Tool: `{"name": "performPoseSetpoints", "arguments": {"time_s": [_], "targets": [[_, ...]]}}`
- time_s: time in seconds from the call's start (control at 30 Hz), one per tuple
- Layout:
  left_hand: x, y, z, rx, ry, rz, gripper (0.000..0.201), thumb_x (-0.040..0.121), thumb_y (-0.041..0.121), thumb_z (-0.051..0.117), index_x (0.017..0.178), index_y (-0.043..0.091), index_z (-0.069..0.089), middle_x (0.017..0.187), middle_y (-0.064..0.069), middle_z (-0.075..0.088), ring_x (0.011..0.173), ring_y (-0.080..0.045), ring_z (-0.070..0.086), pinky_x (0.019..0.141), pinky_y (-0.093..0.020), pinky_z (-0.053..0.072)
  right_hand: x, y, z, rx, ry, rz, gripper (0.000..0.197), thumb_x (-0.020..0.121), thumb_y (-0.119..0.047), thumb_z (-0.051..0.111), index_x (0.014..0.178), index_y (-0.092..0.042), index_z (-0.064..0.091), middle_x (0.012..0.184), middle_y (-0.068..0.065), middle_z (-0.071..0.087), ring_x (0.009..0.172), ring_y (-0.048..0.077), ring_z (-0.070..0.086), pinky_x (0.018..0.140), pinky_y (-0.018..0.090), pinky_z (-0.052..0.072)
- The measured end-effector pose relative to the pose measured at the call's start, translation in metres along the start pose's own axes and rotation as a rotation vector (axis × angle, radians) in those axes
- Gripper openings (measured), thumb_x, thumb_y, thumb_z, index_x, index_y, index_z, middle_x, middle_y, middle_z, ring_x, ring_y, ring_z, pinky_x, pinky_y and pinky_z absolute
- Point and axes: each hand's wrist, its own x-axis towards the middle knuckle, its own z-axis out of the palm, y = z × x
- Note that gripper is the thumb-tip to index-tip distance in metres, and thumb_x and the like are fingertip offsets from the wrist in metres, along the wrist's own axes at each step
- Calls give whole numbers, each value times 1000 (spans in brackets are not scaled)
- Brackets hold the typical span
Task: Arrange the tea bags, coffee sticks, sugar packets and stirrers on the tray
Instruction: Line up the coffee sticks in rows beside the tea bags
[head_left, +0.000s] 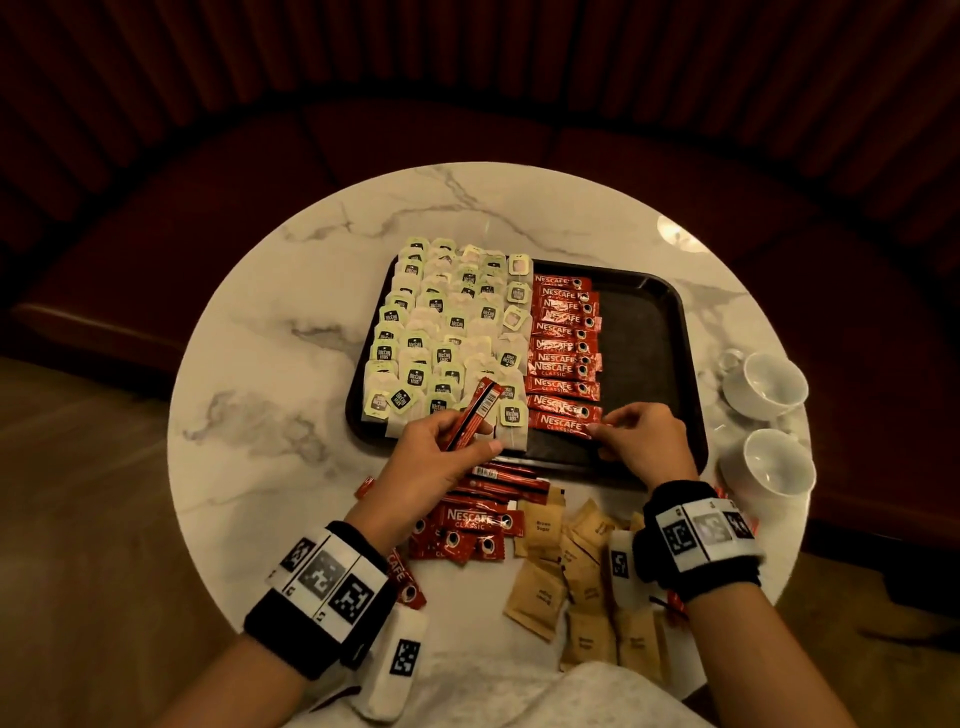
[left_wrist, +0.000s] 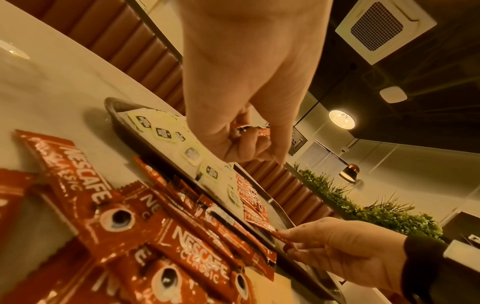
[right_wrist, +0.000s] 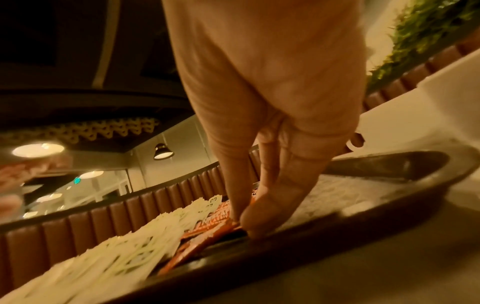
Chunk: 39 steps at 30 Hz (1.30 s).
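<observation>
Clearly the coffee-stick step was in hand. The tray (head_left: 670, 332) served as landmark: tea bags (head_left: 441, 332) filled its left part, and a column of coffee sticks (head_left: 563, 358) ran down its middle, just beside the tea bags. Its right part was bare.

The right hand (head_left: 644, 436), at the tray's near edge, pinched the end of the nearest stick (head_left: 563, 422) in that column, apparently squaring it up. The left hand (head_left: 441, 452), over the tray's near-left corner, gripped a spare stick (head_left: 475, 413), tilted up above the tea bags.

More loose sticks (head_left: 475, 525) and brown sugar packets (head_left: 571, 566) lay on the table in front of the tray. No stirrers could be made out.

Next move probably: let go of the placed stick, then lay the held one parallel at the column's near end, where little room remains, without nudging the tea bags.
</observation>
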Motion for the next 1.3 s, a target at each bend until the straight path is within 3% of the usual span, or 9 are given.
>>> {"name": "performPoseSetpoints", "arguments": {"time_s": [0.17,0.37,0.47,0.6,0.87,1.0,1.1,1.2,1.3], "targets": [[-1,-2,-1,17,-5,1,23,83,24,74,104,14,69,95,-5,75,89,-20,72,82,-35,59,2,-5,-1,-220,64,-29,25,85,-35,76,95,-13,68,94,5,70,84,19,69,77,34,57],[-2,-2,0,28,-18,-15,21,85,24,73,104,17,69,95,-4,75,89,-19,72,85,-39,58,-5,-11,3,-360,-45,-340,36,89,-14,70,125,-16,66,125,5,60,114,23,58,103,37,47],[-3,-2,0,36,-18,-4,21,85,25,73,104,17,69,90,-1,75,83,-12,72,75,-29,58,-7,-12,11,-441,-114,-410,37,93,-10,65,130,-15,64,135,6,54,125,23,52,108,34,40],[-5,1,0,33,-14,14,19,88,23,70,104,14,68,76,7,70,63,3,65,57,-13,47,-7,-14,12,-482,-130,-427,36,95,-8,61,131,-14,62,139,6,52,127,23,50,107,29,35],[-5,1,0,28,-8,7,19,87,25,70,104,16,69,91,-1,74,83,-14,72,75,-29,56,0,-16,9,-463,-100,-446,34,95,-4,59,128,-13,65,136,4,56,124,21,53,105,24,36],[-7,4,2,-5,-27,9,18,91,27,64,102,14,67,73,8,71,64,0,65,57,-13,48,-3,-17,7,-404,-46,-465,31,93,-5,62,123,-12,68,132,6,60,122,22,55,105,30,41],[-5,6,4,1,-38,-10,25,98,31,52,102,11,65,75,5,64,54,-1,53,49,-13,40,-14,-24,2,-195,-27,-454,25,96,-16,62,119,-14,70,121,1,65,111,13,59,96,17,42],[-2,8,7,0,-86,-47,24,104,21,39,101,17,63,82,-2,63,55,-4,49,48,-16,38,-33,-36,-1,108,-133,-426,19,96,-37,59,110,-31,71,102,-13,71,97,3,64,89,26,53],[-4,11,10,38,-152,-52,27,103,14,39,106,24,63,85,-1,62,62,-7,53,55,-20,42,-52,-45,0,384,-351,-393,17,94,-31,61,109,-33,68,98,-9,72,90,0,68,74,20,54]]}}
